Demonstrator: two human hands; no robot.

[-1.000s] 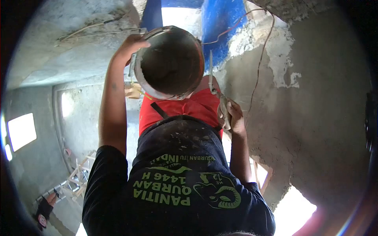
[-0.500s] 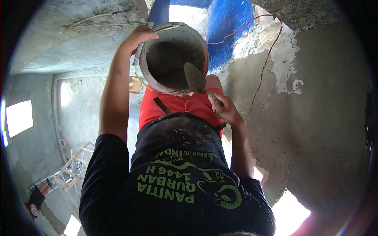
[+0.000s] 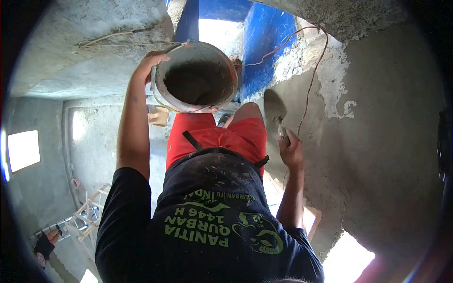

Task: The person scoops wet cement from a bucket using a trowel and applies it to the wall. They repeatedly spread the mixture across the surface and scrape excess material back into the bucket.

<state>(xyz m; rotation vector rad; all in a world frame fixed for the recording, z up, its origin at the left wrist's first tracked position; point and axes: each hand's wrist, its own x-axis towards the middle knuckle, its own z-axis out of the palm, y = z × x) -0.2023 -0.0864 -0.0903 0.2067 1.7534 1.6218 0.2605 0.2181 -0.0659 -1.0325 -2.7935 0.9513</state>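
Observation:
My left hand (image 3: 152, 65) is closed on the rim of a mortar-smeared bucket (image 3: 207, 55), which is tilted so that its mouth faces me. Wet grey mortar (image 3: 191, 85) lies inside it. To the right, my right hand (image 3: 291, 152) grips the handle of a trowel (image 3: 274, 106). The rounded blade points away from me and overlaps the plastered wall (image 3: 377, 122) in this view. Bucket and trowel are apart, with my bare knee between and below them.
A reddish cable (image 3: 309, 89) hangs down the right wall beside a rough pale patch (image 3: 334, 78). Blue panels (image 3: 264, 42) stand ahead. A wooden frame (image 3: 87, 214) and another person (image 3: 45, 243) are at the lower left. Another wire (image 3: 108, 35) runs along the upper left.
My right hand has drawn the trowel out of the bucket's mouth and carried it right, toward the wall. The bucket has shifted slightly left and down in my left hand.

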